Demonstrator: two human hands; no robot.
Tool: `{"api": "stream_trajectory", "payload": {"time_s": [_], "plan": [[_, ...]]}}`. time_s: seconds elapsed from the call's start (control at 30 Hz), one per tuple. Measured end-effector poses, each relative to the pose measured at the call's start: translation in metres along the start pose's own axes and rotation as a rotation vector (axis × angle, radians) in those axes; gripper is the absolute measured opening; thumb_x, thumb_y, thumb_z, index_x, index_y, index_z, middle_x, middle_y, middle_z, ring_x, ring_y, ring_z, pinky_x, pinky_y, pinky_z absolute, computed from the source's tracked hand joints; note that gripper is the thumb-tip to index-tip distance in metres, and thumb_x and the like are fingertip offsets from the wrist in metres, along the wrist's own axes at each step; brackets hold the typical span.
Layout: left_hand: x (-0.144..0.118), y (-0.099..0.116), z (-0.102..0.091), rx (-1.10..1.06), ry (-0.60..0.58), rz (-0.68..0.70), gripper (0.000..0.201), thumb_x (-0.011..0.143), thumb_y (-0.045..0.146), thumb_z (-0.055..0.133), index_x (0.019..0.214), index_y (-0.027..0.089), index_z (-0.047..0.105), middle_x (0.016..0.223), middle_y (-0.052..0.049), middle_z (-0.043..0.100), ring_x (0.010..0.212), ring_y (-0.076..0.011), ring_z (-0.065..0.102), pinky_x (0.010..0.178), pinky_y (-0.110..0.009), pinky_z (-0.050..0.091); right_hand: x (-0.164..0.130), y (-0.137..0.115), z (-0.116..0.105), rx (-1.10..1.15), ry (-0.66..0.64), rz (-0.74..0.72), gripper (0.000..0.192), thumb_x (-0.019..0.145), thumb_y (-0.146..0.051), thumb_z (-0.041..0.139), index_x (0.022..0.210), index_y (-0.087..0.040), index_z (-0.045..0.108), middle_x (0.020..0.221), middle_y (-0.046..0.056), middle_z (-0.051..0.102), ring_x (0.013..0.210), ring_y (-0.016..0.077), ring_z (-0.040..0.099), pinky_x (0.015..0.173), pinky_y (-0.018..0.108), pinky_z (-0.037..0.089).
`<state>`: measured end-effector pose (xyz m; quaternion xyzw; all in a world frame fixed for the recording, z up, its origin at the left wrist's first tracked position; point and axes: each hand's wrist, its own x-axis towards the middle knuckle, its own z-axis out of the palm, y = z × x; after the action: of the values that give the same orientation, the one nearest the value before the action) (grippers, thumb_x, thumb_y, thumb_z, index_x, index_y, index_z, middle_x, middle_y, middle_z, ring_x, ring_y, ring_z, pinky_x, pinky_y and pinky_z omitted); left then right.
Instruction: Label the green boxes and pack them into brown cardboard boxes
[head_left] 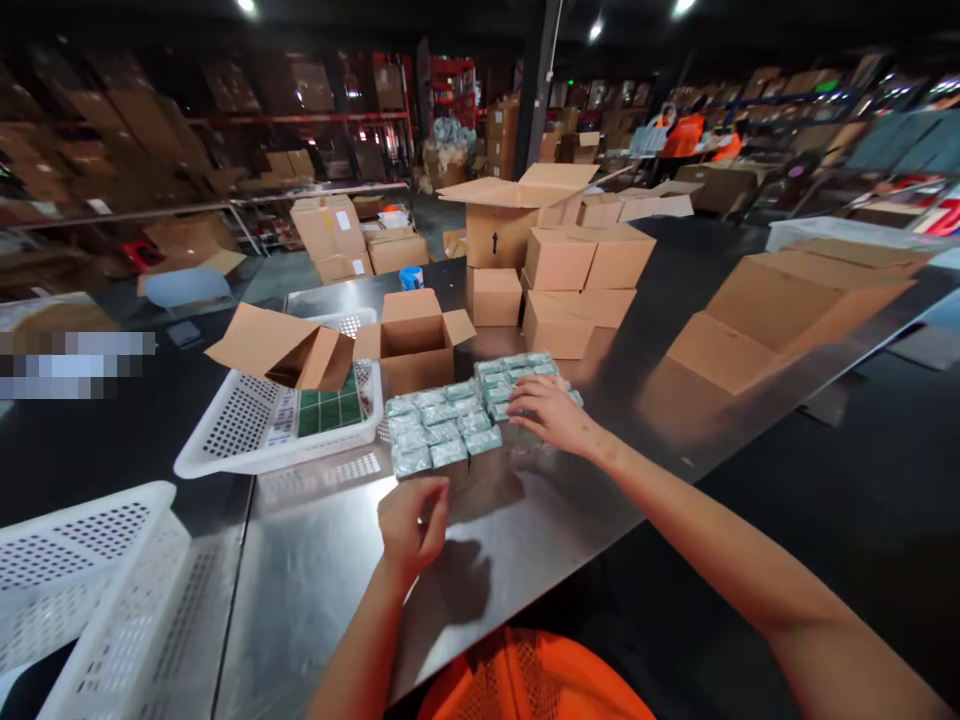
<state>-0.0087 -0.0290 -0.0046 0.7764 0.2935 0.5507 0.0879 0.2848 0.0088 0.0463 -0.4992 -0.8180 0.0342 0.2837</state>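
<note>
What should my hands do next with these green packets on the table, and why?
Probably close the right hand on the packets under it: it already rests on that block's right end, while the left hand hovers apart, fingers curled, holding nothing visible. An open carton stands just behind.

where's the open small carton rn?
Head view, centre: the open carton stands on the metal table, just behind the wrapped packets, right of the white basket.

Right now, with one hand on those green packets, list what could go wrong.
1. The right hand presses only the far end of the packets; the loose near rows could slide apart on the smooth metal table.
2. The tipped carton leans over the white basket and might topple.
3. The left hand hovers off the packets, steadying nothing.
</note>
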Motion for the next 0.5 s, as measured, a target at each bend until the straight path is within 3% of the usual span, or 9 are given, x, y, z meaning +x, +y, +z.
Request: {"api": "stream_trajectory", "payload": {"time_s": [0.1, 0.3, 0.5], "plan": [[-0.009, -0.003, 0.003, 0.019, -0.045, 0.113, 0.02, 0.08, 0.01, 0.06, 0.094, 0.022, 0.067, 0.071, -0.001, 0.075, 0.056, -0.0167, 0.069, 0.056, -0.028, 0.052, 0.006, 0.001, 0.003, 0.012, 0.047, 0.006, 0.009, 0.089, -0.025, 0.067, 0.08, -0.024, 0.069, 0.098, 0.005, 0.075, 0.112, 0.0318, 0.061, 0.1, 0.055, 0.04], [-0.01, 0.001, 0.005, 0.059, -0.081, 0.163, 0.026, 0.081, 0.007, 0.056, 0.101, 0.022, 0.064, 0.072, -0.003, 0.074, 0.056, -0.0183, 0.068, 0.052, -0.031, 0.05, 0.016, -0.001, 0.002, 0.042, 0.192, 0.069, 0.014, 0.098, -0.028, 0.05, 0.089, -0.024, 0.06, 0.093, 0.006, 0.073, 0.089, 0.025, 0.067, 0.081, 0.041, 0.05], [-0.016, 0.008, 0.016, 0.061, -0.196, 0.201, 0.021, 0.082, 0.01, 0.054, 0.095, 0.024, 0.062, 0.067, -0.003, 0.071, 0.052, -0.0196, 0.064, 0.047, -0.035, 0.043, 0.016, 0.0, 0.021, 0.029, 0.325, 0.103, 0.021, 0.098, -0.028, 0.04, 0.085, -0.026, 0.056, 0.087, 0.009, 0.067, 0.088, 0.0281, 0.062, 0.083, 0.045, 0.051]]}}
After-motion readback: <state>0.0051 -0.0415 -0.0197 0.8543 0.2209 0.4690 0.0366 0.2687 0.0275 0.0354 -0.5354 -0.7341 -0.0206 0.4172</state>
